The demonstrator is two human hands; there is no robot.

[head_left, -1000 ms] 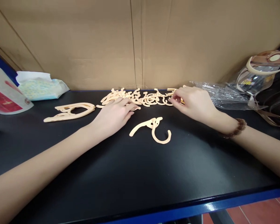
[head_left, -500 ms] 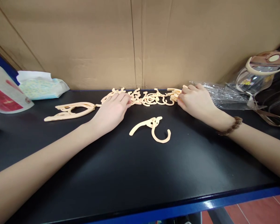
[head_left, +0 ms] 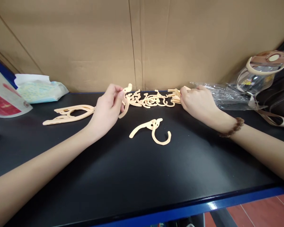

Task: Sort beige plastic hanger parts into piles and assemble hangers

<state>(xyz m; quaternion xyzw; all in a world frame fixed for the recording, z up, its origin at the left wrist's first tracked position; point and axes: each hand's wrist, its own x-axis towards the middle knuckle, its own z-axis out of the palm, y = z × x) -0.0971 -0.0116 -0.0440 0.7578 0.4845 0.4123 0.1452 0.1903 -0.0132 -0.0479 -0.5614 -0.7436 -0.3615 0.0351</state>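
Observation:
My left hand [head_left: 107,107] is raised a little off the black table [head_left: 132,176] and pinches a cream plastic hanger piece [head_left: 126,100], curved and standing nearly upright. My right hand [head_left: 198,102] lies at the right end of a pile of cream hanger parts [head_left: 151,99] by the cardboard wall, its fingers closed on several flat pieces [head_left: 176,95]. Between the hands lies a joined hook and arm part [head_left: 153,130]. Folded hanger pieces [head_left: 68,114] lie to the left.
A cardboard wall [head_left: 142,41] backs the table. A tissue pack [head_left: 38,88] and a red-and-white bag [head_left: 4,101] sit at the left. Crumpled clear plastic [head_left: 224,96] and a clear bag with straps [head_left: 262,72] lie at the right. The blue table edge [head_left: 203,208] runs along the front.
My left hand has lifted from the pile with one curved piece pinched in its fingers. My right hand has slid right to the pile's end and closed on pieces there.

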